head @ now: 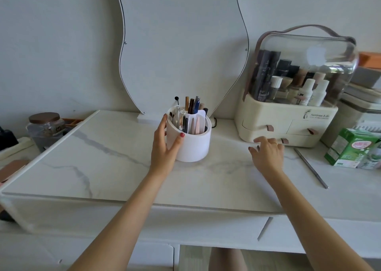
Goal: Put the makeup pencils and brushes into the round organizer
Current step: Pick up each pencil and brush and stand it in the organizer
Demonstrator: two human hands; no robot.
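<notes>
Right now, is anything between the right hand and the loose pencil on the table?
Nothing visible. Only bare table lies between the right hand and the pencil; the green carton sits beyond it.

— Where does the head view look from?
— From just above the front edge of the white, grey-veined marble tabletop (115,167), close in, facing forward and down toward the wavy wall mirror (181,43) at its back edge.

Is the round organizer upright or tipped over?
Upright: the round organizer stands flat on the desk, pencils pointing up, left hand holding its side.
</notes>
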